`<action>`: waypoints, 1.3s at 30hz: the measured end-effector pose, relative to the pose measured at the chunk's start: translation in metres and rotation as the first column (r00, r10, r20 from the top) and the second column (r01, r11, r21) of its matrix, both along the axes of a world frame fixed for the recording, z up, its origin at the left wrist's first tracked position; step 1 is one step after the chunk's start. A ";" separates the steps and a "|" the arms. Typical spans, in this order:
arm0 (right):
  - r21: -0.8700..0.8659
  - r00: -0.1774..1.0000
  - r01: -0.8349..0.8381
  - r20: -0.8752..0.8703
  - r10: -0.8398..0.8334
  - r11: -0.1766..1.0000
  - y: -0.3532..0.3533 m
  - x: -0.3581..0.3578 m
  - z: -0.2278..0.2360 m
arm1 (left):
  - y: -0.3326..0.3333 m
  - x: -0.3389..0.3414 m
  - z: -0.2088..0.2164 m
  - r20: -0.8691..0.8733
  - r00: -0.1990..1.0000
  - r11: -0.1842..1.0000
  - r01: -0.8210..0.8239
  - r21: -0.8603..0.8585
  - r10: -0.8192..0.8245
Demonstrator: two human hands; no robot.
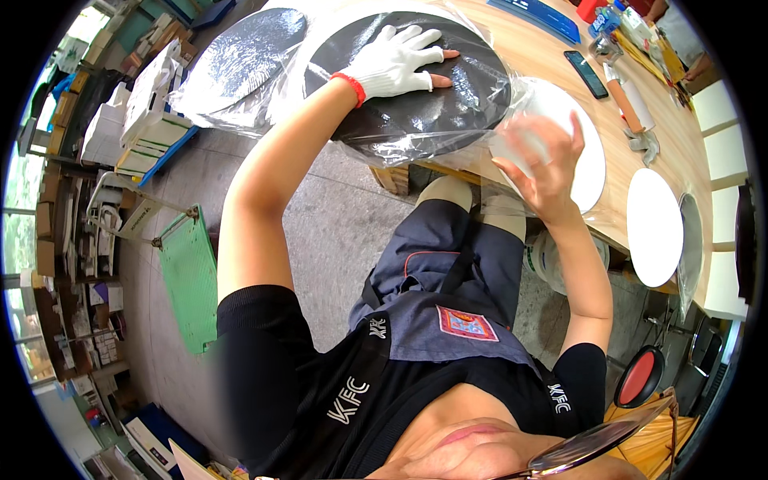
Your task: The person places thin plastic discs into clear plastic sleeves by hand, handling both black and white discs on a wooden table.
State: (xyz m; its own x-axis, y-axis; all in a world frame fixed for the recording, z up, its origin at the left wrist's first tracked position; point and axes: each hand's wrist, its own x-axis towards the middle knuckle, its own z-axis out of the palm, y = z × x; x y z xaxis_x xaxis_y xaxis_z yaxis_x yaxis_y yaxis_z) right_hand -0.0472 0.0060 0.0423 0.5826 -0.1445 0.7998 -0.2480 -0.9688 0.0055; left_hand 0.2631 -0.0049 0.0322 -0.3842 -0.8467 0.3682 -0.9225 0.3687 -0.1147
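Observation:
My left hand point(396, 64), in a white knitted glove with a red cuff and two bare fingertips, lies spread on a large black disc point(476, 84). Clear plastic film point(400, 146) covers that disc and hangs wrinkled past its near edge. Just right of the disc, my bare right hand point(552, 168) is raised with bent fingers and smeared by motion. Something pale and see-through shows by its fingers, but whether they grip it is unclear. Behind that hand a white disc point(590, 160) lies on the wooden table point(532, 60).
Left of the black disc is another film-wrapped dark disc point(252, 60). At right are a white oval-looking disc point(660, 228), a phone point(586, 74), a wooden-handled tool point(624, 100) and a blue bottle point(606, 18). A green platform trolley point(188, 280) stands on the floor. Another person's arm shows at the far right.

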 end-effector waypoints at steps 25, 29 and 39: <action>0.113 0.987 -0.151 -0.039 0.157 0.982 0.065 0.060 0.028 | -0.001 0.008 -0.011 0.019 1.000 0.996 -0.004 -0.085 0.006; 0.122 0.961 -0.053 -0.263 0.083 0.991 0.076 0.097 0.016 | -0.002 0.009 -0.007 0.075 0.997 0.998 0.017 -0.055 -0.013; -0.145 0.896 -0.427 0.064 0.440 0.892 0.080 0.071 -0.029 | 0.007 -0.001 0.002 -0.035 0.998 0.998 0.050 -0.035 -0.051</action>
